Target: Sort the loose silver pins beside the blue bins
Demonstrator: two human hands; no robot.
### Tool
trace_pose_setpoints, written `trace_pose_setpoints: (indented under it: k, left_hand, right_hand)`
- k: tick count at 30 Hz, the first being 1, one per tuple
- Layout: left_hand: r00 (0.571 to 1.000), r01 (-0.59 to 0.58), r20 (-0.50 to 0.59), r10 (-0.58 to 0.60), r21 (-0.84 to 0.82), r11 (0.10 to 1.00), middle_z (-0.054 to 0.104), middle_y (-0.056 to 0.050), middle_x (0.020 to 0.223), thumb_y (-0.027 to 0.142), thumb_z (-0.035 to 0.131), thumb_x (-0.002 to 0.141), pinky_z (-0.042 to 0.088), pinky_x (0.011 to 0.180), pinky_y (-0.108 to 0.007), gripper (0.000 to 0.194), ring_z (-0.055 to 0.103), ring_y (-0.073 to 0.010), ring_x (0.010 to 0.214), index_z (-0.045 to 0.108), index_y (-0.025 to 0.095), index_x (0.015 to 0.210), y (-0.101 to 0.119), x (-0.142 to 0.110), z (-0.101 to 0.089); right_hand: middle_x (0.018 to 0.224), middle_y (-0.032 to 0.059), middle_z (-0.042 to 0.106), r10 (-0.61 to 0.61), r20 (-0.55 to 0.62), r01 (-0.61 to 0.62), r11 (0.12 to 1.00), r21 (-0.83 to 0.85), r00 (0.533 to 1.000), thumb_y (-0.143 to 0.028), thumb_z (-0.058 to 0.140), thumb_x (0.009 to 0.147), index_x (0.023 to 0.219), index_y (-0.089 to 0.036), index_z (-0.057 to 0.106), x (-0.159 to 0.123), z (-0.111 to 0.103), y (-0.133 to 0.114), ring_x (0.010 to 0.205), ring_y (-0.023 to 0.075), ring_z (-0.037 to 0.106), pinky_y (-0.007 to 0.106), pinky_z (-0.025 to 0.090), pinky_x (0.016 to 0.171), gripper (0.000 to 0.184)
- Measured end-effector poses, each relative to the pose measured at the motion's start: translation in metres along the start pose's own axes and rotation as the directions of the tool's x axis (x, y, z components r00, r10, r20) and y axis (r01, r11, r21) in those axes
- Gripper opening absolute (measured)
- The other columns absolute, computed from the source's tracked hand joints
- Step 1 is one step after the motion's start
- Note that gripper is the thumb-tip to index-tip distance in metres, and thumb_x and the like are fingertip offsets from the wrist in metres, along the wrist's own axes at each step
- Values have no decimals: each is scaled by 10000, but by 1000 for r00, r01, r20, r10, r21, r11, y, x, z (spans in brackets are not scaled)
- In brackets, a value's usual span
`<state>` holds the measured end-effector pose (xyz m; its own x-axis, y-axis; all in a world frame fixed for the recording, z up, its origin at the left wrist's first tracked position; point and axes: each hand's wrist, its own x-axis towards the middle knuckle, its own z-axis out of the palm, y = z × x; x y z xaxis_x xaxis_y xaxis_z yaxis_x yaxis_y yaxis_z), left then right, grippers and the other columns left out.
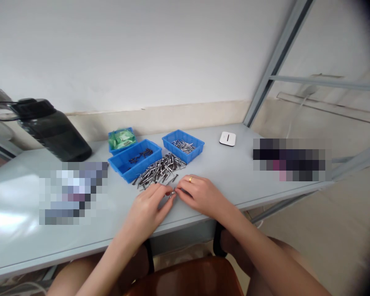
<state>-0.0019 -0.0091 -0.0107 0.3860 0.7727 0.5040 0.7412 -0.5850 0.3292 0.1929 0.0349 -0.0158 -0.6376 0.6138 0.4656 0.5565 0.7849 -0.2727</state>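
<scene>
Close to the front edge of the table, my left hand point(151, 205) pinches a small metal screw point(172, 193) between thumb and fingers. My right hand point(200, 194), with a ring on one finger, is closed; its fingertips meet the right side of the same spot, and what they grip is partly hidden. Just beyond both hands lies a loose pile of silver and dark screws point(157, 169). Behind the pile, a blue bin point(119, 164) on the left holds dark screws point(142, 155). Another blue bin point(195, 157) on the right contains silver screws point(184, 146).
A smaller blue bin point(111, 144) with green packets point(123, 138) stands at the back. A large dark bottle point(55, 131) is at the left, and a white square device point(227, 139) at the back right. Blurred-out items lie on both sides. Metal posts point(274, 65) rise at the right.
</scene>
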Motion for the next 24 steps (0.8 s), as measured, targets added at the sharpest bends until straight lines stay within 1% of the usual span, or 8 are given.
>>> trace_pose_setpoints:
  k: [4, 9, 11, 13, 15, 18, 21, 24]
  left_hand:
    - [1000, 0, 8, 0, -2, 1000, 615, -31, 851, 192, 523, 916, 477, 690, -294, 35, 592, -169, 776, 554, 176, 914, 0, 0, 1]
    - [1000, 2, 10, -2, 2, 1000, 612, -32, 850, 191, 522, 915, 475, 697, -309, 39, 585, -177, 780, 556, 175, 924, 0, 0, 2]
    - [1000, 13, 18, -13, 10, 1000, 609, -32, 844, 189, 518, 915, 476, 692, -318, 39, 583, -181, 774, 554, 176, 923, -1, 1, 2]
    - [1000, 12, 26, -13, 21, 1000, 606, -32, 836, 174, 516, 909, 476, 676, -319, 30, 579, -185, 765, 545, 174, 915, -1, 1, 1]
    - [999, -17, 31, 16, 34, 999, 608, -37, 837, 157, 518, 900, 478, 665, -322, 28, 574, -194, 766, 536, 169, 919, -1, 1, 1]
    - [995, -101, 33, 99, 80, 992, 611, -51, 848, 153, 522, 898, 477, 661, -336, 32, 559, -210, 772, 532, 157, 928, -1, 0, 2]
    - [988, -155, 38, 152, 123, 980, 604, -60, 845, 151, 508, 904, 470, 660, -343, 31, 541, -216, 770, 534, 149, 921, 0, 0, 2]
    - [986, -164, 38, 161, 115, 980, 599, -61, 841, 151, 503, 909, 468, 676, -340, 34, 529, -210, 775, 533, 148, 894, 1, 1, 1]
  right_hand:
    - [834, 35, 631, -14, 6, 14, 1000, -2, 1000, -225, 445, 957, 857, -161, 613, 1, 0, 1, 810, 152, 582, 272, 451, 752, 206]
    - [820, 39, 633, -5, -23, 5, 1000, -10, 1000, -224, 422, 966, 840, -164, 610, 1, -2, 0, 800, 156, 581, 277, 444, 746, 235]
    - [824, 40, 635, -2, -34, 2, 1000, 10, 999, -252, 401, 979, 835, -168, 608, 0, -3, -1, 808, 156, 580, 279, 442, 751, 266]
    - [827, 38, 635, 1, -39, 1, 999, 45, 999, -319, 412, 981, 835, -174, 601, -1, -4, -2, 817, 157, 577, 279, 441, 752, 279]
    - [818, 33, 631, 8, -43, -5, 997, 72, 999, -404, 459, 956, 839, -179, 592, -2, -4, -2, 814, 159, 572, 280, 437, 740, 287]
    - [794, 29, 625, 14, -49, -10, 997, 83, 999, -484, 520, 908, 832, -180, 582, -3, -2, -3, 793, 163, 566, 281, 426, 716, 319]
    - [794, 28, 627, 16, -49, -12, 996, 90, 999, -495, 539, 893, 814, -181, 573, -3, -1, -2, 782, 161, 565, 277, 421, 707, 325]
    - [801, 24, 627, 12, -51, -7, 996, 92, 999, -476, 542, 894, 818, -184, 571, -2, 0, -2, 783, 157, 565, 275, 419, 708, 304]
